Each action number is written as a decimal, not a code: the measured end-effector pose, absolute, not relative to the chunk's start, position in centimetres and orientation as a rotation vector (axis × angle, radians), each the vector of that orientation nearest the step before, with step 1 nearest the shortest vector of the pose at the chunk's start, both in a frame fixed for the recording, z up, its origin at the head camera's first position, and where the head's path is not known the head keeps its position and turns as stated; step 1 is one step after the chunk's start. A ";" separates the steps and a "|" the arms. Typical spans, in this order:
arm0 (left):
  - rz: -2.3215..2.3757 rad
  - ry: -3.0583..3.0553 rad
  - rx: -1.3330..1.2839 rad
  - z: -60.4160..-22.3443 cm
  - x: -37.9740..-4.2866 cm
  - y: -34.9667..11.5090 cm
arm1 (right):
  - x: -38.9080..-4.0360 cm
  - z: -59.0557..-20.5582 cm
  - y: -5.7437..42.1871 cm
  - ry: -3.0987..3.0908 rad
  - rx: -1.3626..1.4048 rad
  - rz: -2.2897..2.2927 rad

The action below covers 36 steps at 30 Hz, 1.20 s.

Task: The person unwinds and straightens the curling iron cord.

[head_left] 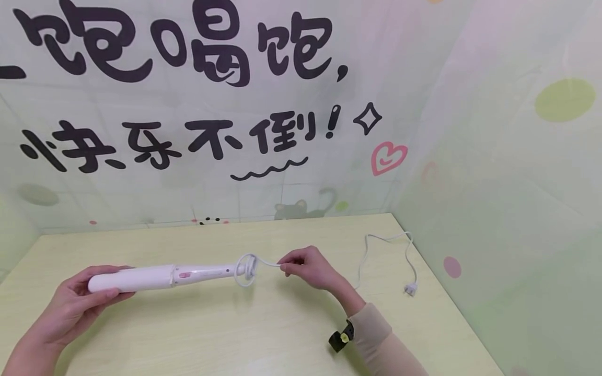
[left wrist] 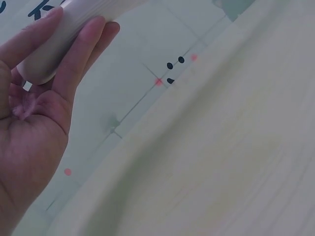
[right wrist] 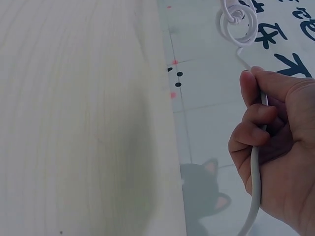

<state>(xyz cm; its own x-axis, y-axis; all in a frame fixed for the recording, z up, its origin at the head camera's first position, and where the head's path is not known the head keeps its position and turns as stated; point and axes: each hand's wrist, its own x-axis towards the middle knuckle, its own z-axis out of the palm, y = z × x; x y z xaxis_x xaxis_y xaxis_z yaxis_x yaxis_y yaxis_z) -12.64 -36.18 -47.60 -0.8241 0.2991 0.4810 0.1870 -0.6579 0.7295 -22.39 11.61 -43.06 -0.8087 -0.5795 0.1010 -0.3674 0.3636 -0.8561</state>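
A white hair styling iron (head_left: 150,277) is held sideways above the table, its slim handle with a pink switch pointing right. My left hand (head_left: 77,297) grips the thick rounded end, thumb on the near side. In the left wrist view, that rounded end (left wrist: 47,54) lies between the thumb and fingers. Loops of white cord (head_left: 251,266) are bunched at the handle's tip. To the right of them, my right hand (head_left: 310,266) pinches the cord between thumb and forefinger. The right wrist view shows the cord (right wrist: 255,182) running through the curled fingers and down past the palm.
The cord's far part curves over the right side of the pale wooden table (head_left: 197,334), ending in a two-pin plug (head_left: 411,289) near the right edge. Printed walls (head_left: 188,193) stand behind and at the right. A dark strap device (head_left: 340,337) is at the right wrist.
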 end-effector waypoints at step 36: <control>2.808 1.113 0.868 -48.9 -13.1 -38.8 | -24.1 -43.2 16.1 2.450 -0.905 -1.413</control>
<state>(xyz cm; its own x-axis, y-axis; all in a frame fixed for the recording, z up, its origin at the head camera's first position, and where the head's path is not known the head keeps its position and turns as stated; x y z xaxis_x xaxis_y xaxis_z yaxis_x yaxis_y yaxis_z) -13.14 -38.77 -48.86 -0.8474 0.1947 0.4939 0.1966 -0.7491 0.6326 -24.06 16.08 -43.17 -0.8009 -0.5804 0.1472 -0.4180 0.3660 -0.8314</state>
